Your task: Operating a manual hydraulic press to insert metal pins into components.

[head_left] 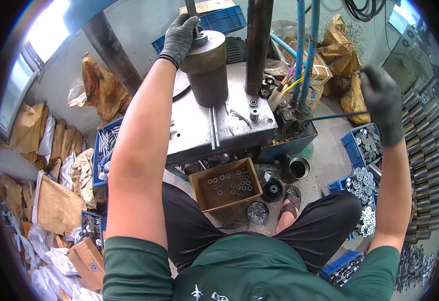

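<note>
Reaching to the ring atop the cylinder, you curl your left hand there and have your blurred right hand by the lever, though I cannot tell either grip; the ring looks placed, the pressing apparently not yet finished

The gloves are grey, the shirt dark green, the pipes blue.

A metal bench and blue bins of metal parts show a workshop.
</note>
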Demonstrator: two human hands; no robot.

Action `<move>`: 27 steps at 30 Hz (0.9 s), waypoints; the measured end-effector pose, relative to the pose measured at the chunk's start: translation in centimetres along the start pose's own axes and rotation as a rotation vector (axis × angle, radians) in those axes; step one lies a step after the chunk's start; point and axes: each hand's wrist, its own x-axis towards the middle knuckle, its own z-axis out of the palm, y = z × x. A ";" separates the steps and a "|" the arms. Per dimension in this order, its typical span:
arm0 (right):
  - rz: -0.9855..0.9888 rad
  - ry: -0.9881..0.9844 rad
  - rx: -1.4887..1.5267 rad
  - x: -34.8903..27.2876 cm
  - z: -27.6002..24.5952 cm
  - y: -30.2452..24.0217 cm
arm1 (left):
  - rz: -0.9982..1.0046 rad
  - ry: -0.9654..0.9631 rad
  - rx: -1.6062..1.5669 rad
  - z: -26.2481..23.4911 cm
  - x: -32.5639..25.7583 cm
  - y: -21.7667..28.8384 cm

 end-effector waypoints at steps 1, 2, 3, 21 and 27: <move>0.046 -0.027 -0.004 1.6 0.6 0.3 | 0.002 -0.006 0.002 -0.2 -0.1 0.1; 0.068 -0.019 0.012 2.8 1.3 0.3 | 0.019 -0.018 0.039 -0.5 0.0 0.3; 0.094 -0.012 0.018 3.8 1.7 0.7 | 0.036 -0.037 0.069 -0.1 0.0 0.4; 0.261 -0.227 -0.246 5.5 2.3 2.0 | 0.459 -0.161 -0.212 4.7 -15.0 3.7; 0.298 -0.269 -0.130 3.9 1.3 1.0 | -0.540 -0.056 -0.466 7.4 -30.8 1.3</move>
